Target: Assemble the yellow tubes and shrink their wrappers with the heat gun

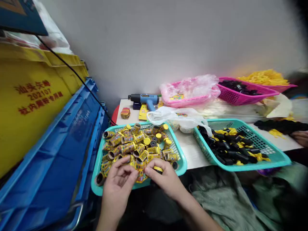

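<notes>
Both of my hands are over the near rim of the left turquoise basket. My left hand is closed, its thumb and fingertips pinching the left edge of a colourful printed sleeve. The thumb and finger of my right hand are at the sleeve's other edge. Held in the right hand too is a small black tube with a yellow cap, its lower part hidden by the fingers. Beneath lie many small yellow printed tubes, some capped, others with open dark ends.
A second turquoise basket holds black tubes and yellow pieces. Behind are a blue heat gun, a pink basket under plastic, and a magenta basket. Blue crates flank the left. Another person's hand is at far right.
</notes>
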